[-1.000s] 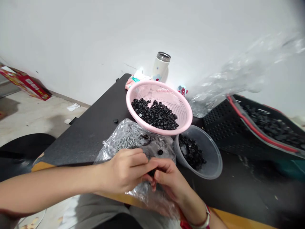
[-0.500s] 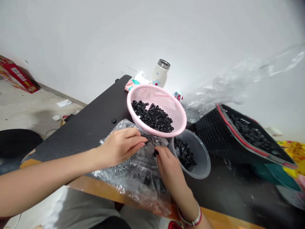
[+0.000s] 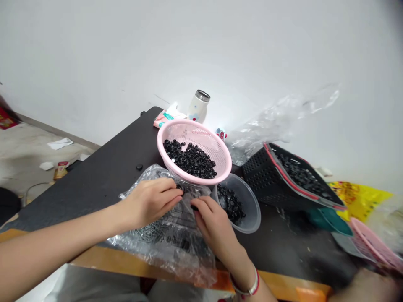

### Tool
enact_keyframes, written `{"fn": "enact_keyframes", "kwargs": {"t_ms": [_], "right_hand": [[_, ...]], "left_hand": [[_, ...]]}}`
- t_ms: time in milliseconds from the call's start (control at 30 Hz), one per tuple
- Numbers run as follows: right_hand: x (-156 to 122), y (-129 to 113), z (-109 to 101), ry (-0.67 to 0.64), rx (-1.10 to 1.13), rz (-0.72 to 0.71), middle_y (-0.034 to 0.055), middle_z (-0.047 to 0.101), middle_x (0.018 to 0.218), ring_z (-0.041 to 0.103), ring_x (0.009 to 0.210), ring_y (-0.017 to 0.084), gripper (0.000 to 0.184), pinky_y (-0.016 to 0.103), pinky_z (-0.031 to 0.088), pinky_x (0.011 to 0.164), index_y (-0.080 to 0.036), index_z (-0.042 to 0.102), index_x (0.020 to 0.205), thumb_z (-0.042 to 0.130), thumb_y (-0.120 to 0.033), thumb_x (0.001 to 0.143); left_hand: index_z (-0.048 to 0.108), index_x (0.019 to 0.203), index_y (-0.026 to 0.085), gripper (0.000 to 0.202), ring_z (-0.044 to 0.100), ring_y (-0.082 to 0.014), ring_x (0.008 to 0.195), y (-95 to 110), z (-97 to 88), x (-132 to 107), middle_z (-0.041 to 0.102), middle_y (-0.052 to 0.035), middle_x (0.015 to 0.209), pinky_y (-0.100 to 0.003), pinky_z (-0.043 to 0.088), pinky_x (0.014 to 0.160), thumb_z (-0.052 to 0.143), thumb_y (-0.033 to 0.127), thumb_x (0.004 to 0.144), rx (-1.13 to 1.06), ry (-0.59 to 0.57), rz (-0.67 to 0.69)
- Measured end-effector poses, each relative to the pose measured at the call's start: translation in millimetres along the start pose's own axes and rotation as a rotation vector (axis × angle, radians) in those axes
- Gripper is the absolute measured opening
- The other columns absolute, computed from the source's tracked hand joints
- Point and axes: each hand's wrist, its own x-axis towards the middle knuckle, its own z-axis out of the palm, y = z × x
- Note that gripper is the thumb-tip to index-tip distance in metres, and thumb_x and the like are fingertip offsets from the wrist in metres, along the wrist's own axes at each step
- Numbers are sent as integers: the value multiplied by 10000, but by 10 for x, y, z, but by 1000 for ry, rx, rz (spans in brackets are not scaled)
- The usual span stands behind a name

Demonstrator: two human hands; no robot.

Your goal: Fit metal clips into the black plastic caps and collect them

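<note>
With the pink basket (image 3: 201,136) just beyond both grips heaped with black rings (image 3: 189,158) and the clear bowl (image 3: 249,222) beside the right hand (image 3: 215,224) part-filled, the left hand (image 3: 147,203) lies with its grip apart on the bag of screws (image 3: 170,247) on the table (image 3: 103,184), while the right grip curls at a black piece (image 3: 194,207), and I cannot tell whether it is clamped.

No legible text or labels

Bright even light, soft shadows, warped edges
</note>
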Motion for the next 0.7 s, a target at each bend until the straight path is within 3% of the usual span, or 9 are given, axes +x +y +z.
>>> {"fn": "enact_keyframes", "kwargs": {"t_ms": [133, 233, 300, 367, 433, 533, 567, 633, 700], "right_hand": [[44, 225, -462, 332, 15, 41, 92, 664, 1015, 632, 869, 189, 205, 285, 525, 751, -205, 617, 1131, 524, -232, 951], [53, 790, -1030, 748, -258, 231, 117, 655, 1026, 628, 840, 215, 280, 352, 526, 771, -168, 644, 1142, 527, -320, 938], [30, 1223, -1422, 847, -485, 343, 151, 654, 992, 618, 884, 260, 362, 432, 502, 847, -114, 659, 1156, 503, -340, 920], [-10, 1539, -1708, 832, -606, 411, 209, 642, 988, 601, 942, 316, 437, 520, 462, 901, -44, 663, 1173, 477, -322, 892], [-56, 1639, -1803, 790, -636, 432, 267, 590, 1130, 598, 949, 325, 528, 538, 461, 895, -16, 612, 1259, 507, -349, 863], [-114, 1427, -1565, 802, -536, 352, 217, 620, 1102, 622, 887, 274, 455, 434, 521, 787, -71, 657, 1190, 508, -369, 880], [-131, 1311, -1418, 680, -420, 314, 179, 651, 1051, 633, 881, 261, 407, 379, 533, 716, -110, 670, 1158, 509, -376, 895], [-167, 1110, -1105, 246, -161, 264, 136, 683, 1035, 664, 840, 228, 328, 318, 544, 651, -171, 684, 1117, 547, -370, 895], [-205, 1021, -837, -108, -31, 199, 136, 643, 1200, 651, 1036, 246, 344, 361, 551, 839, -205, 663, 1187, 601, -307, 865]], "left_hand": [[716, 966, 154, 267, 617, -128, 650, -16, 22, -16, 649, -32, 783, -242, 465, 547, 464, 241, 980, 17, 8, 43], [718, 928, 153, 276, 607, -123, 627, -12, 29, -18, 643, -32, 764, -237, 455, 526, 461, 237, 980, 13, 22, 54], [718, 916, 153, 277, 606, -126, 625, -2, 31, -13, 638, -31, 754, -239, 461, 527, 461, 232, 979, -2, 18, 43], [717, 911, 152, 279, 610, -129, 635, 7, 34, -8, 637, -34, 759, -242, 472, 538, 459, 231, 979, -11, 8, 31], [717, 909, 152, 283, 618, -131, 657, 12, 38, -3, 642, -39, 771, -240, 488, 564, 455, 233, 980, 1, 15, 21], [716, 932, 153, 276, 637, -141, 703, 1, 36, 6, 655, -46, 792, -247, 509, 611, 454, 227, 977, 45, 26, -5], [716, 939, 152, 272, 642, -146, 712, -9, 32, 10, 658, -47, 794, -252, 512, 615, 456, 224, 974, 56, 23, -13], [714, 951, 147, 267, 650, -154, 721, -37, 22, 21, 661, -47, 793, -258, 511, 611, 456, 214, 968, 72, 9, -31], [712, 949, 146, 272, 651, -156, 720, -66, 15, 30, 660, -46, 789, -256, 505, 598, 448, 207, 963, 75, 2, -59]]}}
